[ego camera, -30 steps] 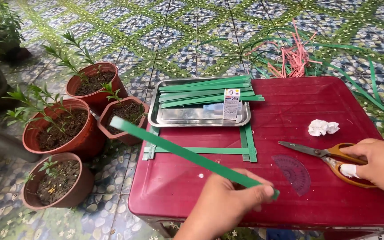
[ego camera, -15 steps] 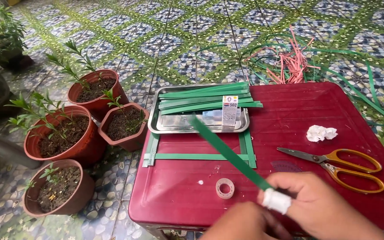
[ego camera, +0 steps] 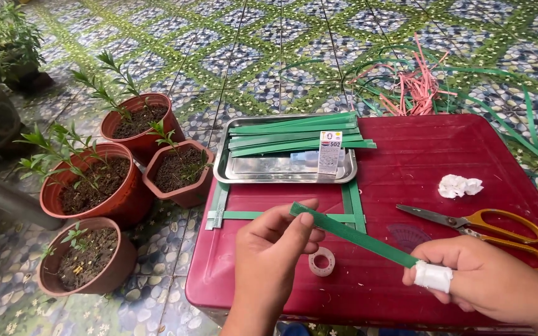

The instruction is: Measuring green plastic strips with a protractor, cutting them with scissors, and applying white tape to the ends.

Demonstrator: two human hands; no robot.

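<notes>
Two bare hands are holding one long flat green plastic strip (ego camera: pixel 353 235) taut above the near part of the low dark-red plastic table (ego camera: pixel 418 168). The left hand (ego camera: pixel 275 252) is pinching the strip's far-left end between thumb and fingers, and the right hand (ego camera: pixel 487 280), closed with a white bandage wrapped round one finger, is gripping the near-right end. The strip is slanting from upper left to lower right — clear of the tabletop.

Just beneath it a small roll of clear tape (ego camera: pixel 322 261) is lying on the table, and farther back a flat frame of green strips (ego camera: pixel 284 214) is resting against the near edge of a shiny rectangular metal tray (ego camera: pixel 225 168) that is carrying more cut strips. Orange-handled scissors (ego camera: pixel 477 224) are lying to the right, near a crumpled white tissue (ego camera: pixel 459 185).

Judging by this, the strip is being sized or straightened for the frame; the next move calls for lining it up squarely with steady tension at both ends.
</notes>
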